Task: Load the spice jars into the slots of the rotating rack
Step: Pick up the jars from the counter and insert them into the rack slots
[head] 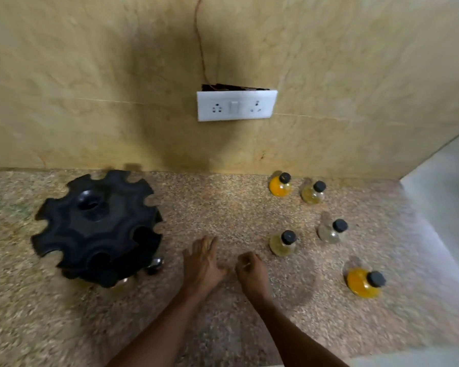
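Note:
A black round rack (pixel 96 226) with notched slots around its rim stands on the left of the speckled counter (pixel 223 207). Several small jars with black caps stand on the right: an orange-filled jar (pixel 280 185) and a pale jar (pixel 313 192) at the back, a clear jar (pixel 330 230), a pale yellow jar (pixel 282 243), and an orange-filled jar (pixel 362 282) nearest me. My left hand (pixel 202 263) lies flat on the counter, fingers apart, holding nothing. My right hand (pixel 251 271) rests beside it with fingers curled in, a hand's width left of the pale yellow jar.
A tiled wall rises behind the counter with a white socket plate (pixel 236 105) and a thin wire (pixel 200 46) running up from it. The counter ends at a white edge (pixel 440 197) on the right. Something shiny (pixel 155 263) shows under the rack's lower rim.

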Demonstrator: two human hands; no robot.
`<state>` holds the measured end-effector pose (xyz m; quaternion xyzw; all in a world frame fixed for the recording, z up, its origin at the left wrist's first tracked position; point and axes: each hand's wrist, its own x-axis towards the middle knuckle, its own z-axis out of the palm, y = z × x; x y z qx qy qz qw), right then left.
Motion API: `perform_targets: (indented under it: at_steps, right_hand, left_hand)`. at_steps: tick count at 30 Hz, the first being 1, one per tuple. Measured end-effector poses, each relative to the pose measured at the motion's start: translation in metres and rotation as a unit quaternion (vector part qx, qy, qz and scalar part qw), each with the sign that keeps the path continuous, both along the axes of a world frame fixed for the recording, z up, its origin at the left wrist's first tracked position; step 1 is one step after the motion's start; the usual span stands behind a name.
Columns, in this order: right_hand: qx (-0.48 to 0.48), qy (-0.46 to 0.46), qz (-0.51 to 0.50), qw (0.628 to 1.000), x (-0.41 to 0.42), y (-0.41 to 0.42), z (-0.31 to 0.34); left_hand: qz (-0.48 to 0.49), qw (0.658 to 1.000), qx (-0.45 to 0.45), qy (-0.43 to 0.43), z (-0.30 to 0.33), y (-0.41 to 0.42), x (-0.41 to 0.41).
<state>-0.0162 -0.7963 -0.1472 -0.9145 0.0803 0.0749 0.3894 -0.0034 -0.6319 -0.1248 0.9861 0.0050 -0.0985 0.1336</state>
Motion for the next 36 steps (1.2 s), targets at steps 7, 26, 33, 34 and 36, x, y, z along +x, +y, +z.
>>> perform_targets:
  at_steps: [7,26,33,34,36]
  right_hand:
    - [0.057,-0.030,-0.205,0.977,-0.018,-0.084,-0.004]
    - [0.116,-0.045,-0.064,0.990,0.039,-0.052,-0.018]
    - [0.157,-0.041,0.064,0.985,0.030,0.038,0.005]
    - [0.165,-0.036,0.079,0.982,0.031,0.049,0.009]
    - [0.162,-0.042,0.107,0.980,0.030,0.068,0.013]
  left_hand:
    - [0.014,0.993,0.035,0.115,-0.039,-0.053,-0.005]
    - [0.054,0.992,-0.034,-0.108,-0.019,-0.038,-0.002]
    - [0.142,0.964,0.076,-0.213,0.027,0.038,-0.004]
    - [0.167,0.965,0.081,-0.185,0.029,0.051,-0.005]
    - [0.205,0.965,0.083,-0.144,0.027,0.075,-0.009]
